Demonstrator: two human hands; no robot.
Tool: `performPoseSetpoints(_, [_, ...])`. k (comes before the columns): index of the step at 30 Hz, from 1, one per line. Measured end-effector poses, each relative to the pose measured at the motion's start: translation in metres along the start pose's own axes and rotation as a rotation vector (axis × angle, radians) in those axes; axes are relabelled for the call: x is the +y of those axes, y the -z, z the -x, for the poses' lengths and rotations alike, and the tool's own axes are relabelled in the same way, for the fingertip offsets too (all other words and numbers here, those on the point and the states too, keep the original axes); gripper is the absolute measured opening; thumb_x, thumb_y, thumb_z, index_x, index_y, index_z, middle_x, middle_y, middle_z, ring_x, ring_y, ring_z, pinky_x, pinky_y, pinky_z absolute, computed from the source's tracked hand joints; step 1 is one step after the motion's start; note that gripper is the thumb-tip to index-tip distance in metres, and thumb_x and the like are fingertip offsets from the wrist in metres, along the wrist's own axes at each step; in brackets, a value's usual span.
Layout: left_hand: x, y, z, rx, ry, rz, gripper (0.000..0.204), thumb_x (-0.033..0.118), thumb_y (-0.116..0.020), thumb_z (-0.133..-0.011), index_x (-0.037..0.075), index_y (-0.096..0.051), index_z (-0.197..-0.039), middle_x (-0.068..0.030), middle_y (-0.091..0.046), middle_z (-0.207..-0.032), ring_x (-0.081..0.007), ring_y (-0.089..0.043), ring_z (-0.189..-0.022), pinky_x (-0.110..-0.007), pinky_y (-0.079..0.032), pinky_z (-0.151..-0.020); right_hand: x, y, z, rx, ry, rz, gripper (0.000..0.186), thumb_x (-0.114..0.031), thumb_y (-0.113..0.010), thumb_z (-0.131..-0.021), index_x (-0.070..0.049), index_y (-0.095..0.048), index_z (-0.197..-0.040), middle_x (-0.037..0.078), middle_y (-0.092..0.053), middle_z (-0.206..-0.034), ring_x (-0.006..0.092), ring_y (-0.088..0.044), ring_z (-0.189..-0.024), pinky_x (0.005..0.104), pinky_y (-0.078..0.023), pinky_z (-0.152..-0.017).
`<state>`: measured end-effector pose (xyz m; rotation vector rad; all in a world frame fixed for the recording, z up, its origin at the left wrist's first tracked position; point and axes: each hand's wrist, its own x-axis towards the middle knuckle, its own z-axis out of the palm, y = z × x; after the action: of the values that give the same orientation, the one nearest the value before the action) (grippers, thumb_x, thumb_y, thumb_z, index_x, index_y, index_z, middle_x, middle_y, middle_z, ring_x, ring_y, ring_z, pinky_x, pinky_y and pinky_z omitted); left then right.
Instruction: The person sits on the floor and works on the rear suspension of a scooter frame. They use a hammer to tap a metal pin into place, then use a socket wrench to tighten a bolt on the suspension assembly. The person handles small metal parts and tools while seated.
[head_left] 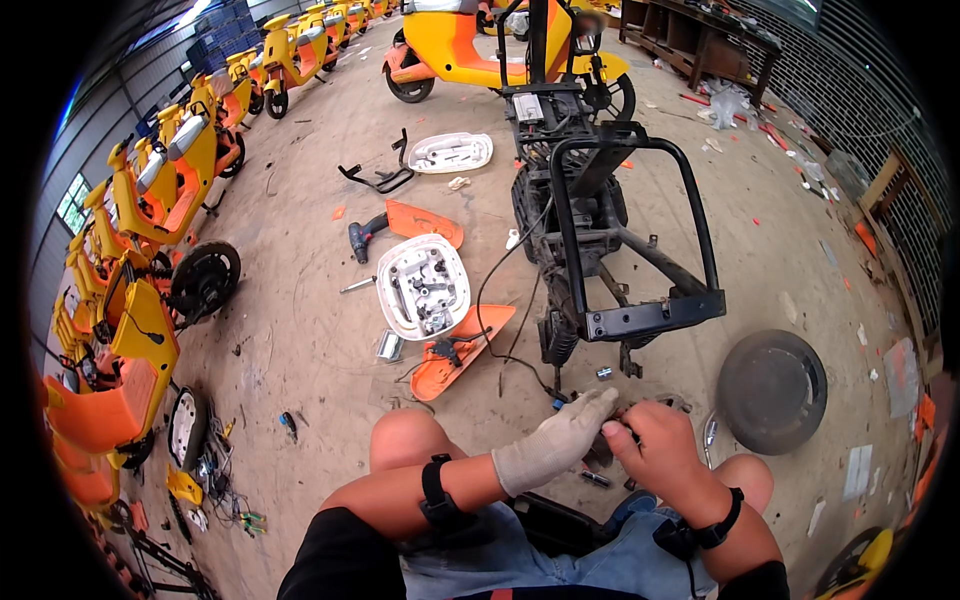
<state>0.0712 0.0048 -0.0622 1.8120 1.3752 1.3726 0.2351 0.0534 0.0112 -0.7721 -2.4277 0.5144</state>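
Low in front of me, between my knees, my two hands meet at a dark metal part [598, 452], mostly hidden by them. My left hand [555, 442], in a pale work glove, lies along its left side with fingers close together. On the other side my bare right hand [660, 447] has its fingers curled in against the part, thumb pressed toward it. Just beyond the hands stands a stripped black scooter frame [655, 320] with a looped rear rail. A small metal socket [604, 373] lies under it, and another short metal piece [596, 480] lies below my hands.
A wheel [772, 392] and a ratchet wrench [711, 432] lie to the right. Leftward are a white tray [384, 300] of small parts, orange panels [440, 378], a power drill [366, 238] and a black bracket [385, 183]. Yellow scooters [140, 330] line the left side.
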Motion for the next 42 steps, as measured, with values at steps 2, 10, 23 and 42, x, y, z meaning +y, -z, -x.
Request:
performPoseSetpoints(2, [0.005, 0.007, -0.002, -0.261, 0.31, 0.296, 0.038, 0.028, -0.048, -0.103, 0.002, -0.051, -0.13, -0.0144, -0.059, -0.108, -0.0176, -0.061, -0.084, -0.029, -0.052, -0.073, 0.0, 0.002, 0.002, 0.001, 0.059, 0.055, 0.036, -0.033, -0.069, -0.089, -0.004, -0.054, -0.071, 0.012, -0.055, -0.066, 0.0315, -0.057, -0.063, 0.0406, -0.044, -0.055])
performPoseSetpoints(10, [0.054, 0.035, -0.032, -0.325, 0.921, 0.571, 0.043, 0.026, -0.054, -0.101, -0.001, -0.051, -0.134, -0.0115, -0.061, -0.103, -0.0149, -0.061, -0.082, -0.026, -0.052, -0.065, 0.002, 0.002, -0.001, 0.057, 0.086, 0.125, 0.038, -0.036, -0.072, -0.086, -0.007, -0.054, -0.07, 0.009, -0.053, -0.065, 0.0284, -0.056, -0.061, 0.0398, -0.044, -0.053])
performPoseSetpoints(23, [0.041, 0.042, -0.02, -0.416, 0.129, 0.056, 0.057, 0.0, -0.065, -0.083, -0.001, -0.047, -0.136, -0.0222, -0.06, -0.113, -0.0369, -0.063, -0.098, -0.038, -0.054, -0.082, -0.002, 0.001, -0.004, 0.063, 0.138, 0.18, 0.041, -0.039, -0.072, -0.084, -0.008, -0.052, -0.067, 0.008, -0.049, -0.064, 0.0281, -0.053, -0.06, 0.0398, -0.042, -0.052])
performPoseSetpoints(42, [0.032, 0.028, -0.019, -0.27, 0.788, 0.556, 0.059, 0.051, -0.024, -0.107, 0.003, -0.057, -0.101, -0.0033, -0.052, -0.071, -0.0126, -0.05, -0.059, -0.027, -0.042, -0.056, -0.005, 0.007, -0.005, 0.174, 0.169, 0.181, 0.032, -0.033, -0.077, -0.078, -0.007, -0.063, -0.091, 0.006, -0.061, -0.085, 0.0248, -0.061, -0.077, 0.0349, -0.049, -0.062])
